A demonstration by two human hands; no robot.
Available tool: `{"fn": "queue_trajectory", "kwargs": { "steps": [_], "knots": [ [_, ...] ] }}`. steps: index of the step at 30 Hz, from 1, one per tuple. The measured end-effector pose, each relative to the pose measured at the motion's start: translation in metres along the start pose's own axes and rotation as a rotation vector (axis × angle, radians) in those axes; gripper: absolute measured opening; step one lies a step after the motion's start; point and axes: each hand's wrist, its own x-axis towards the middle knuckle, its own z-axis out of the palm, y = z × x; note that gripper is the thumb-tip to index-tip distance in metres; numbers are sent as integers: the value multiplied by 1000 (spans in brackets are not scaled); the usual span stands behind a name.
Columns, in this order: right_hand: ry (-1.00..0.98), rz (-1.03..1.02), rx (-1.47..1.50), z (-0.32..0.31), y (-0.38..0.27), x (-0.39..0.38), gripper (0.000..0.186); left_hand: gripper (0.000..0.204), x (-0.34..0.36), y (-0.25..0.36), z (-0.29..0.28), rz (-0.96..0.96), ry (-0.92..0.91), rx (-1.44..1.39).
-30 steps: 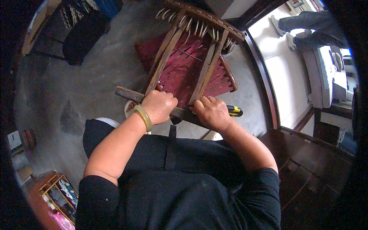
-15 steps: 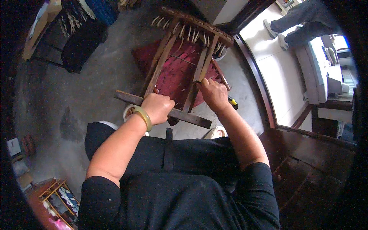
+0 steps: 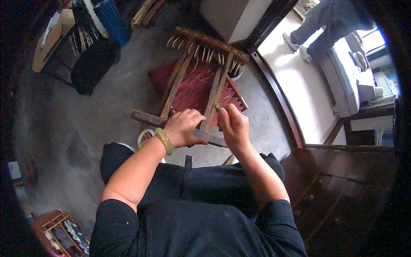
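Note:
A wooden frame [image 3: 175,88] lies in front of me, with two long rails, a far bar [image 3: 214,42] set with pale curved prongs, and a near crossbar [image 3: 147,117]. My left hand [image 3: 185,127], a pale green bangle at its wrist, lies over the near crossbar, fingers stretched and thumb apart. Beside the right-hand rail, my right hand [image 3: 233,126] is closed in a pinch. A small greyish bit shows at its fingertips, too small to name. Beneath the frame is a worn red board [image 3: 192,92].
A white bucket [image 3: 236,73] stands by the bar's right end. At the upper left is a dark seat [image 3: 96,64]. On the right a doorway sill [image 3: 278,94] borders a bright floor, where another person's legs [image 3: 329,32] show. Dark wooden furniture [image 3: 338,188] stands lower right.
My left hand has loosened from its fist on the crossbar and spread its fingers. My right hand has come lower, off the right-hand rail. The frame sits slightly lower and further left in view.

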Motion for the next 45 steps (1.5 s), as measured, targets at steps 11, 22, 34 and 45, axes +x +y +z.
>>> {"fn": "queue_trajectory", "kwargs": {
  "steps": [11,22,34,45],
  "knots": [
    [-51,456,1094,-13,10,0,34,39,21,53,31,-364,-161,-1335],
    [-152,407,198,-38,51,11,26,23,34,47,6,-410,234,-638],
    [-661,-123,-762,-16,50,-26,38,26,95,-7,-55,-488,-25,310],
    [-511,-97,-690,-11,61,-3,27,30,139,-60,-32,-385,-152,431]
  ]
}}
